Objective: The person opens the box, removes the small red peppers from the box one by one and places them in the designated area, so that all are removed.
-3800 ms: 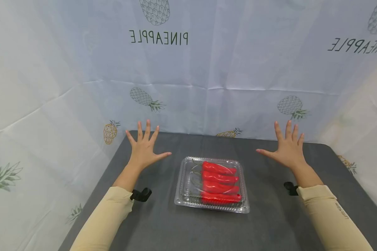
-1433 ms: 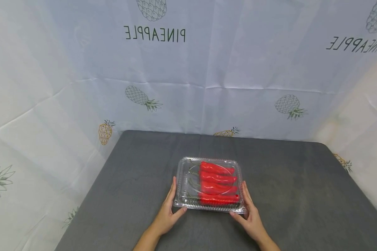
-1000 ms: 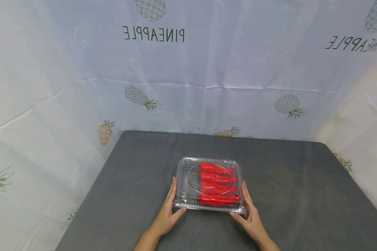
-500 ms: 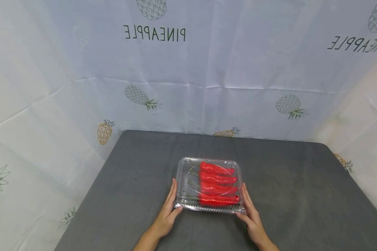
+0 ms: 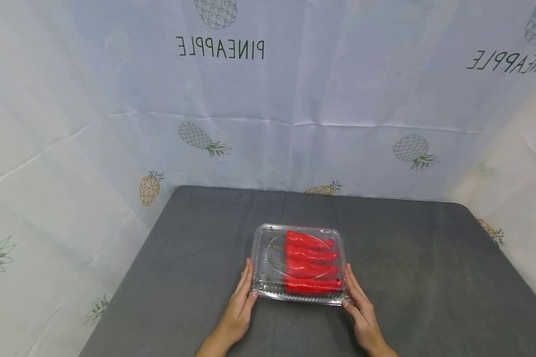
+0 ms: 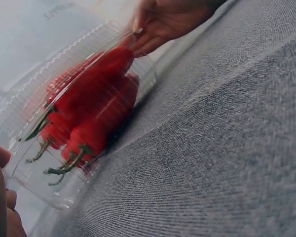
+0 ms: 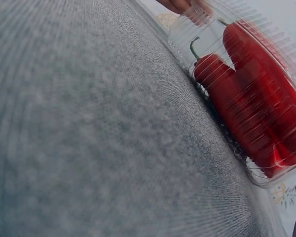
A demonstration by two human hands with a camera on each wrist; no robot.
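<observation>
Head view: left hand [image 5: 234,317] and right hand [image 5: 365,317] hold the clear plastic box [image 5: 261,260], which appears to rest on the desk [image 5: 429,277], fingers along its sides, thumbs at its near corners. Should one side rise first, the red peppers [image 5: 310,255] inside could slide. Left wrist view: thumb and fingers straddle one end while the right hand pinches the other; squeezing hard might buckle the thin wall. Right wrist view: gripping the upper rim alone could pop the box open.
</observation>
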